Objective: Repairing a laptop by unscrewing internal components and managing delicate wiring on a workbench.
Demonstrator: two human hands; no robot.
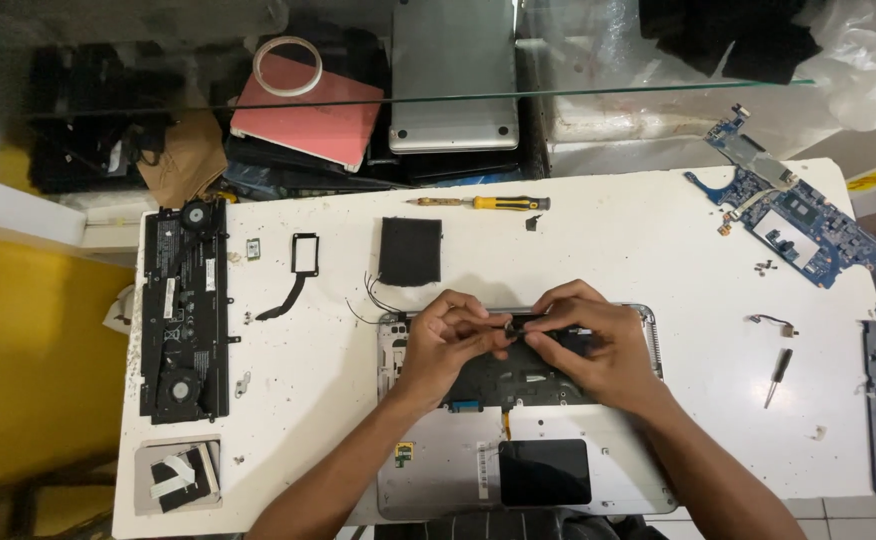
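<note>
I see my left hand (pixel 448 335) and right hand (pixel 583 335) meeting over the opened laptop base (pixel 438 470) at six o'clock, fingertips pinched narrow on a small black part (pixel 510 326) near its top edge. A black battery pack (pixel 183 315) with white rectangular labels lies at nine o'clock. The blue circuit board (pixel 808 225) sits at two, the yellow-handled screwdriver (pixel 488 202) at twelve.

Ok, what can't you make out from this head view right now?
- Small dark part between the fingers: too small to identify.
- Laptop base under the left hand and right hand: middle hidden by them, near edge cut off by the frame.
- Circuit board: right end cut off.
- Screws: too small to tell type.
</note>
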